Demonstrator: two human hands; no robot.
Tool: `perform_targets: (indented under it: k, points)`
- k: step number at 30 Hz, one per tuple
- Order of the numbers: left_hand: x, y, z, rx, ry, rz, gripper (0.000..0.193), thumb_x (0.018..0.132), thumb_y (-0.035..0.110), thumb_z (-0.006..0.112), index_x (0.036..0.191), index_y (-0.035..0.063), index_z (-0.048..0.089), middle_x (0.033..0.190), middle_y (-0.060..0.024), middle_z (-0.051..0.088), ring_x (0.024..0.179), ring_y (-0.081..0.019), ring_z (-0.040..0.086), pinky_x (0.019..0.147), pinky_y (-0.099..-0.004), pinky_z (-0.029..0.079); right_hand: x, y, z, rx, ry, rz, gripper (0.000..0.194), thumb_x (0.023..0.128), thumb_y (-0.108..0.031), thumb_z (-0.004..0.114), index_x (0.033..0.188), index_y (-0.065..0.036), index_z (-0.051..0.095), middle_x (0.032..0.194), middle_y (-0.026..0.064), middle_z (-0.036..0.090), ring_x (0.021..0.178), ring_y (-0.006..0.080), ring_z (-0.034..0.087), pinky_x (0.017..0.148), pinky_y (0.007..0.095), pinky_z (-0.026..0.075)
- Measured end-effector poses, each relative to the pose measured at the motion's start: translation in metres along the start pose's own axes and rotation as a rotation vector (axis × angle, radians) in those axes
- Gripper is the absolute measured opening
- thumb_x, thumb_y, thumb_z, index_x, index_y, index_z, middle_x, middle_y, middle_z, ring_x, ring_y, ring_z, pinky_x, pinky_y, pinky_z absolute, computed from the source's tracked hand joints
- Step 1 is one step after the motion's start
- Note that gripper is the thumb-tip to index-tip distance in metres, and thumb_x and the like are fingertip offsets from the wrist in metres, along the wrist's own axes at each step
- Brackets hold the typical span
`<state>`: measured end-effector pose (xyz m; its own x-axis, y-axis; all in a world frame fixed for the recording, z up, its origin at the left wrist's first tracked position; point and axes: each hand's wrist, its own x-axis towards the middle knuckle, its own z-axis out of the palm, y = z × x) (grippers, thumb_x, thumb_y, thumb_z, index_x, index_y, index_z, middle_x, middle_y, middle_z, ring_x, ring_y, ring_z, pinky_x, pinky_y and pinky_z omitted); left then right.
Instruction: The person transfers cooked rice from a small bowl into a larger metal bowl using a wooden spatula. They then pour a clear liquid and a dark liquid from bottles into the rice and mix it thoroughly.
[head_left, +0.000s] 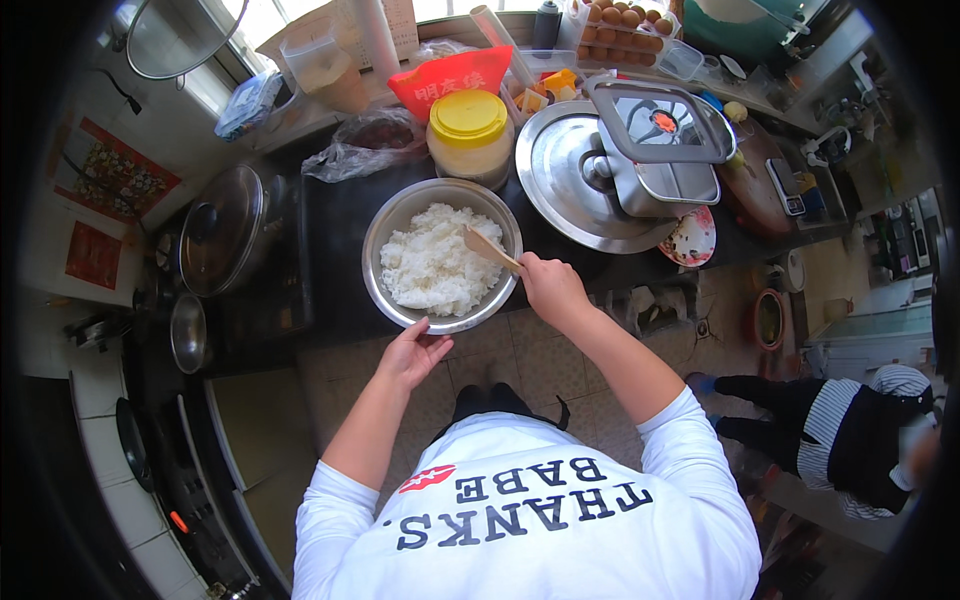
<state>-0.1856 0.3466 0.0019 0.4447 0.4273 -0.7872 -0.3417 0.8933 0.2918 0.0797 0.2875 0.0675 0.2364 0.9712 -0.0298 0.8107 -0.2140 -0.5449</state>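
A steel bowl (377, 287) of cooked white rice (435, 259) stands at the front of the dark countertop (336, 247). Gripped in my right hand (553, 289) is the handle of a wooden rice paddle (487, 247). Its blade rests on the right side of the rice, and the handle crosses the bowl's right rim. My left hand (415, 352) is at the near rim of the bowl, thumb up against the edge and fingers partly spread below. Whether those fingers press on the bowl's underside is hard to see.
Behind the bowl stands a yellow-lidded plastic jar (469, 127). To its right are a large steel lid (559, 180) and a steel food container (667, 176). A lidded pot (223, 230) sits on the left. Another person (847, 435) is at the far right.
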Motion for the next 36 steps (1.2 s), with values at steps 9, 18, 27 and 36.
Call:
perform_targets:
  k: [9, 18, 27, 36]
  points:
    - [0.014, 0.010, 0.009, 0.069, -0.076, -0.091, 0.022, 0.093, 0.012, 0.051, 0.110, -0.0011, 0.051, 0.104, -0.0151, 0.060, 0.092, -0.0264, 0.063, 0.085, -0.0433, 0.056, -0.041, -0.019, -0.043, 0.368, -0.181, 0.414, 0.023, 0.092, -0.016, 0.047, 0.103, -0.002, 0.062, 0.069, 0.0112, 0.066, 0.059, 0.0215, 0.065, 0.057, 0.0351, 0.051]
    - [-0.012, 0.016, -0.004, 0.259, 0.053, 0.007, 0.016, 0.089, 0.011, 0.050, 0.100, 0.0018, 0.055, 0.097, -0.0125, 0.064, 0.088, -0.0235, 0.065, 0.081, -0.0397, 0.056, -0.062, -0.049, -0.012, -0.081, 0.392, -0.231, 0.020, 0.084, -0.014, 0.062, 0.102, -0.006, 0.059, 0.067, 0.0071, 0.057, 0.056, 0.0233, 0.059, 0.052, 0.0338, 0.049]
    - [-0.095, -0.008, 0.000, 0.352, 0.138, 0.096, 0.021, 0.088, 0.008, 0.051, 0.105, -0.0033, 0.055, 0.096, -0.0156, 0.065, 0.087, -0.0245, 0.066, 0.080, -0.0426, 0.056, -0.110, -0.012, -0.020, -0.267, 0.248, -0.534, 0.028, 0.078, -0.010, 0.066, 0.105, -0.007, 0.062, 0.067, 0.0027, 0.052, 0.055, 0.0182, 0.055, 0.048, 0.0304, 0.045]
    - [-0.135, -0.149, 0.047, 0.358, 0.153, 0.002, 0.021, 0.085, 0.010, 0.050, 0.100, -0.0027, 0.056, 0.096, -0.0167, 0.065, 0.084, -0.0284, 0.066, 0.069, -0.0415, 0.059, -0.213, 0.100, -0.091, -0.198, 0.254, -0.615, 0.025, 0.079, -0.013, 0.060, 0.103, -0.007, 0.060, 0.069, 0.0042, 0.052, 0.058, 0.0180, 0.058, 0.049, 0.0313, 0.046]
